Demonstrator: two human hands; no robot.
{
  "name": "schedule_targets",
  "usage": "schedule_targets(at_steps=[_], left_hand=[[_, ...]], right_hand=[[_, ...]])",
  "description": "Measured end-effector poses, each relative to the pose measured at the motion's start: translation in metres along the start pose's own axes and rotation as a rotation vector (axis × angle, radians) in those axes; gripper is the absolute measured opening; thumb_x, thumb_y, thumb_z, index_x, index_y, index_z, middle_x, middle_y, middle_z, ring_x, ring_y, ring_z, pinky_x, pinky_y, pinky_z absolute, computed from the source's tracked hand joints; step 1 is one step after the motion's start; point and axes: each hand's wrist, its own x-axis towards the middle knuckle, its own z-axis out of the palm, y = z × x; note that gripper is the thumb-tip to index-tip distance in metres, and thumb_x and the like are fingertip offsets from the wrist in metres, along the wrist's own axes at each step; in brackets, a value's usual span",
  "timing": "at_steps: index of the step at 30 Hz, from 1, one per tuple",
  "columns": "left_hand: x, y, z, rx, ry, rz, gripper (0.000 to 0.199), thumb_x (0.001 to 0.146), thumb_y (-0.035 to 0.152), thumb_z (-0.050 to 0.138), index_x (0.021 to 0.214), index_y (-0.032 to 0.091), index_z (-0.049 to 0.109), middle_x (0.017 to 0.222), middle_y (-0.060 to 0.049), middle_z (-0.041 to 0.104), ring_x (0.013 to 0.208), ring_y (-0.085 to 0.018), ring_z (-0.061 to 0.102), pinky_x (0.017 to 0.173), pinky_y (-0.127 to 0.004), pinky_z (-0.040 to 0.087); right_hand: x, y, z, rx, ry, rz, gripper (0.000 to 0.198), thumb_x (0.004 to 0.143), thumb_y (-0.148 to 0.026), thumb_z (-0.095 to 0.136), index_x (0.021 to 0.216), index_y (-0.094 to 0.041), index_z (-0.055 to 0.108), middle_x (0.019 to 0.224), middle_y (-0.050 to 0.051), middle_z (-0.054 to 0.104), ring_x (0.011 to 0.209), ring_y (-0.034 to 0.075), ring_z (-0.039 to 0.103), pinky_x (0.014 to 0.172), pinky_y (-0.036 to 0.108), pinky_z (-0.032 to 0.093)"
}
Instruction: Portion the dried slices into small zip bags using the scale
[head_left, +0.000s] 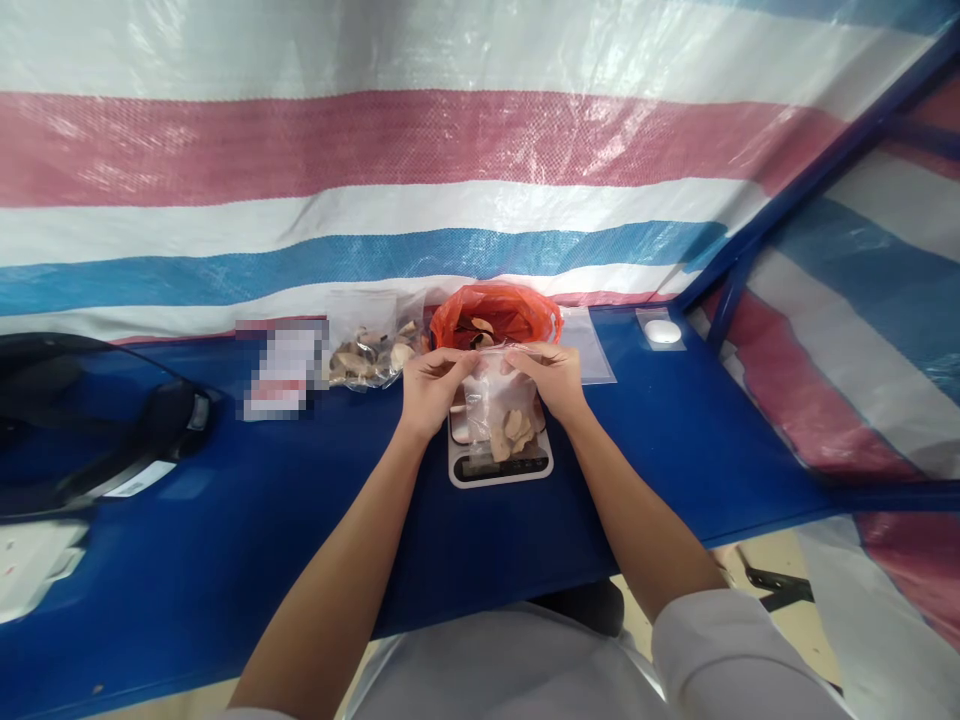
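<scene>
A clear zip bag [491, 405] hangs from both hands over a white kitchen scale [501, 482]. Several pale, dried-looking slices [514, 434] lie at the bottom of the bag. My left hand [436, 388] pinches the bag's top edge on the left, and my right hand [551, 376] pinches it on the right. The bag covers much of the scale's plate and part of its dark display strip. Just behind the hands stands an open red plastic bag [495, 300] with more brownish pieces [484, 328] inside.
Clear bags filled with dried pieces [367, 358] lie left of the red bag. Flat empty clear bags [592, 345] are to its right. A small white oval object [662, 332] sits far right. Black gear [150, 430] occupies the left of the blue table [300, 540]; striped sheeting [420, 140] walls the back.
</scene>
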Motion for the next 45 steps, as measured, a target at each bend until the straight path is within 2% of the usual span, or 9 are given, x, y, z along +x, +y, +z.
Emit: schedule_targets(at_steps=[5, 8, 14, 21, 28, 35, 40, 45], left_hand=[[0.001, -0.001, 0.000, 0.018, -0.018, 0.037, 0.023, 0.076, 0.040, 0.079, 0.068, 0.018, 0.077, 0.069, -0.003, 0.074, 0.066, -0.015, 0.067, 0.067, -0.027, 0.054], [0.001, 0.000, -0.001, 0.028, -0.032, 0.045, 0.023, 0.077, 0.040, 0.079, 0.068, 0.018, 0.076, 0.068, -0.003, 0.074, 0.066, -0.015, 0.068, 0.067, -0.027, 0.054], [0.001, 0.003, -0.001, 0.046, -0.039, 0.012, 0.023, 0.075, 0.041, 0.079, 0.072, 0.019, 0.079, 0.069, -0.003, 0.075, 0.065, -0.016, 0.068, 0.067, -0.028, 0.056], [0.000, 0.005, 0.001, 0.063, -0.032, 0.023, 0.022, 0.074, 0.040, 0.080, 0.067, 0.019, 0.078, 0.066, -0.003, 0.074, 0.062, -0.015, 0.066, 0.066, -0.027, 0.055], [0.000, 0.006, 0.003, 0.059, -0.039, 0.018, 0.020, 0.072, 0.039, 0.081, 0.070, 0.019, 0.079, 0.067, -0.003, 0.075, 0.062, -0.016, 0.067, 0.064, -0.027, 0.055], [0.000, 0.004, 0.000, 0.050, -0.040, -0.006, 0.026, 0.074, 0.044, 0.080, 0.070, 0.019, 0.078, 0.068, -0.004, 0.075, 0.064, -0.016, 0.068, 0.067, -0.028, 0.056], [0.003, 0.002, -0.003, -0.036, -0.002, -0.047, 0.026, 0.071, 0.045, 0.082, 0.069, 0.019, 0.078, 0.067, -0.003, 0.074, 0.063, -0.015, 0.066, 0.065, -0.027, 0.055], [0.003, 0.001, -0.001, -0.020, 0.041, -0.077, 0.031, 0.067, 0.048, 0.084, 0.072, 0.018, 0.078, 0.071, -0.004, 0.075, 0.062, -0.015, 0.064, 0.063, -0.027, 0.053]], right_hand=[[-0.002, -0.005, 0.003, 0.008, -0.047, 0.051, 0.026, 0.068, -0.045, 0.081, 0.076, -0.021, 0.077, 0.072, 0.001, 0.074, 0.067, 0.016, 0.067, 0.054, 0.027, 0.058], [-0.004, -0.008, 0.004, -0.026, -0.072, 0.032, 0.027, 0.072, -0.047, 0.079, 0.073, -0.020, 0.076, 0.074, 0.003, 0.074, 0.069, 0.017, 0.067, 0.055, 0.027, 0.058], [-0.004, -0.006, 0.003, -0.095, -0.035, -0.026, 0.026, 0.073, -0.044, 0.077, 0.066, -0.020, 0.072, 0.069, 0.002, 0.073, 0.066, 0.016, 0.066, 0.060, 0.029, 0.057], [-0.003, -0.003, 0.004, -0.033, -0.070, 0.004, 0.025, 0.070, -0.044, 0.080, 0.079, -0.021, 0.076, 0.076, 0.003, 0.075, 0.071, 0.018, 0.068, 0.057, 0.028, 0.057], [-0.004, -0.005, 0.005, -0.073, -0.047, -0.027, 0.023, 0.069, -0.042, 0.078, 0.065, -0.020, 0.073, 0.068, 0.001, 0.072, 0.061, 0.015, 0.064, 0.055, 0.028, 0.056], [-0.002, -0.002, 0.002, -0.055, -0.061, -0.023, 0.025, 0.072, -0.044, 0.078, 0.066, -0.020, 0.074, 0.071, 0.002, 0.074, 0.067, 0.016, 0.067, 0.061, 0.029, 0.056], [-0.003, -0.003, -0.005, -0.082, -0.074, -0.001, 0.029, 0.076, -0.049, 0.075, 0.066, -0.021, 0.074, 0.068, 0.001, 0.073, 0.055, 0.014, 0.062, 0.053, 0.028, 0.052], [-0.004, -0.003, -0.004, -0.126, -0.085, -0.060, 0.028, 0.077, -0.047, 0.074, 0.063, -0.023, 0.075, 0.067, 0.002, 0.074, 0.063, 0.017, 0.067, 0.062, 0.030, 0.056]])
